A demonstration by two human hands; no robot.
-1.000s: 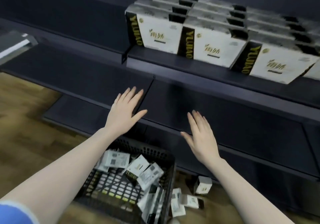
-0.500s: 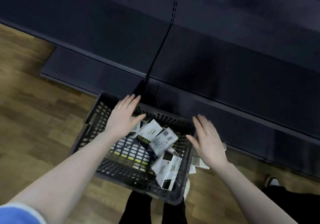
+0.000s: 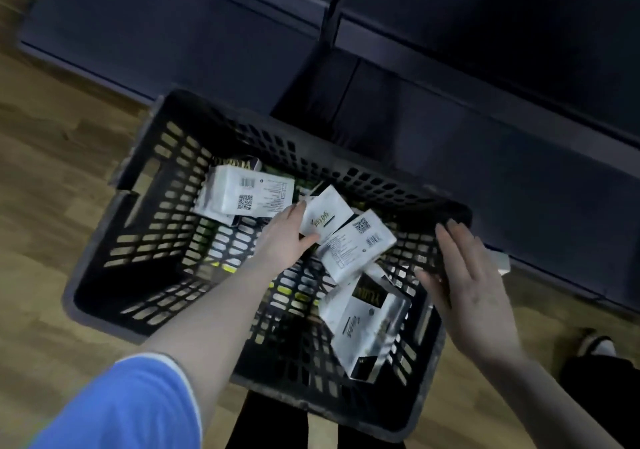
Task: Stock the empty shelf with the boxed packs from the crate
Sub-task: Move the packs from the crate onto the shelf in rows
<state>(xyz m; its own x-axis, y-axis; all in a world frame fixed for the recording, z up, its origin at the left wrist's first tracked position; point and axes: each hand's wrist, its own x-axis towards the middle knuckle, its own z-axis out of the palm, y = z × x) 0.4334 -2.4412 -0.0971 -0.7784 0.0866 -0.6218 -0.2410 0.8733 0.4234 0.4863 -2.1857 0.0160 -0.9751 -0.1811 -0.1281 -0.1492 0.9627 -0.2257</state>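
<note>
A: While the left hand [image 3: 289,237] is reaching into the crate [image 3: 145,188], its fingers [image 3: 298,210] are closing on a pack [image 3: 325,218] near the crate's middle, thumb under one edge, fingertips on the other.

B: And the right hand [image 3: 465,284]?

A: It is hovering over the crate's right wall with fingers straight and released, gripping nothing. I'd be pinching the pack across its short sides and lifting it straight up, since it is leaning on a second pack [image 3: 356,246] just right of it.

B: What is staying unclear?

A: The shelf [image 3: 485,67] beyond the crate is showing only as dark panels, so I cannot tell which level is being filled. Motion blur is smearing the print, and more packs are lying at the crate's back and right.
</note>
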